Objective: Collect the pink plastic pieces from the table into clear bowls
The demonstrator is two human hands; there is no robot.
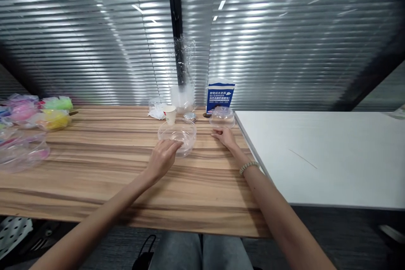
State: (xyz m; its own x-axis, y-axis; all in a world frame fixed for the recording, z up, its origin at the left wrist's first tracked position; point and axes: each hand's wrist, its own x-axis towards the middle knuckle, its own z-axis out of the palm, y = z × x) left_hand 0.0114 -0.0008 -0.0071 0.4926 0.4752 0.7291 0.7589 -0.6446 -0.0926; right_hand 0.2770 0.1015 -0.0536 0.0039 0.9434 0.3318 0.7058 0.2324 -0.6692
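A round, clear plastic bowl (189, 135) sits on the wooden table, just left of the middle. My left hand (164, 155) is closed at its near left rim, thumb and fingers together over the edge. To the right, a second, smaller clear plastic container (222, 117) rests in front of a blue printed bag (220, 98). My right hand (225, 137) is low over the table just before this container. Its fingers are curled together; what lies between them, if anything, is too small to make out. A beaded bracelet (249, 168) circles my right wrist.
Behind the bowl stand a white paper cup (170, 114), a small round tin (190, 116) and a clear plastic bag (182, 97). Colourful bagged material (53, 119) lies at the far left. A white table (332, 156) adjoins on the right; window blinds (268, 42) rise behind.
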